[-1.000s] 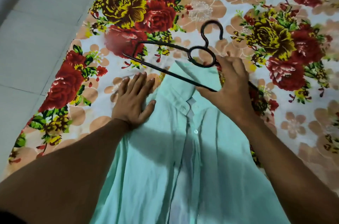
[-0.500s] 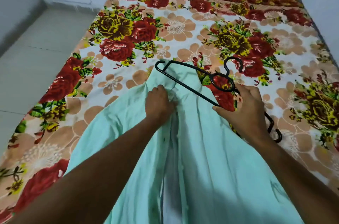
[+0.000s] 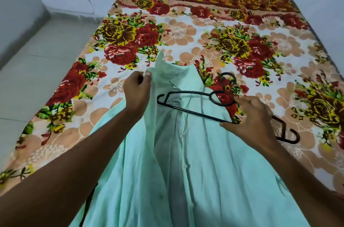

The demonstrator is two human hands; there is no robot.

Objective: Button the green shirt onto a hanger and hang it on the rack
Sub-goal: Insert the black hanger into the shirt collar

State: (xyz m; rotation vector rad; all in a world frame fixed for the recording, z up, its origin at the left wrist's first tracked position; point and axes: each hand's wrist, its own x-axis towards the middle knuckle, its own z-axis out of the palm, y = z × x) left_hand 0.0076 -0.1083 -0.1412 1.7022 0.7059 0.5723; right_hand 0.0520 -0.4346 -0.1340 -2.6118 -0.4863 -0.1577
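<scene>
Green shirt (image 3: 195,161): left hand (image 3: 136,92) pinches its front; right hand (image 3: 249,115) grips black hanger (image 3: 186,110); label unreadable.

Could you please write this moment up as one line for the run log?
stage: inserting hanger | left hand: pinches green shirt front open near collar | right hand: holds black hanger over opening | buttons: undone

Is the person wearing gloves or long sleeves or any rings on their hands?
No gloves. Both the left hand and the right hand are bare, and both forearms are bare too, with no sleeves as far as the picture shows. I can't see any rings, watch or bracelet. The fingers have short, plain nails on the ones that show.
</scene>
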